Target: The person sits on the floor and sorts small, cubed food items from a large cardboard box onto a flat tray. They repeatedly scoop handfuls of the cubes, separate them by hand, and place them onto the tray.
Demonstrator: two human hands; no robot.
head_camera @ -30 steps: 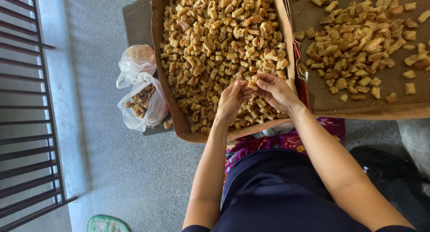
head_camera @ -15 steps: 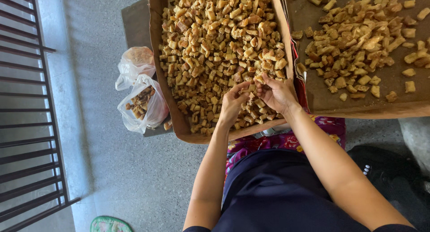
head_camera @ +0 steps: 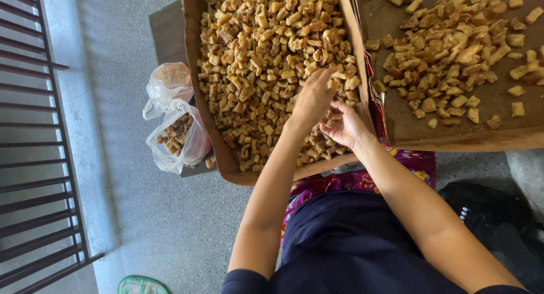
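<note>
In the cardboard tray (head_camera: 226, 158), near its right wall, the left hand (head_camera: 310, 104) pinches light, brittle-looking brown chunks (head_camera: 266, 50), grip closed on one. Beside it, the right hand (head_camera: 345, 127) lies cupped, fingers apart. Take pieces gently by their sides.

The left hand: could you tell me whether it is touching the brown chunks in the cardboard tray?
Touching. The head view shows the left hand resting palm-down on the brown chunks.
</note>
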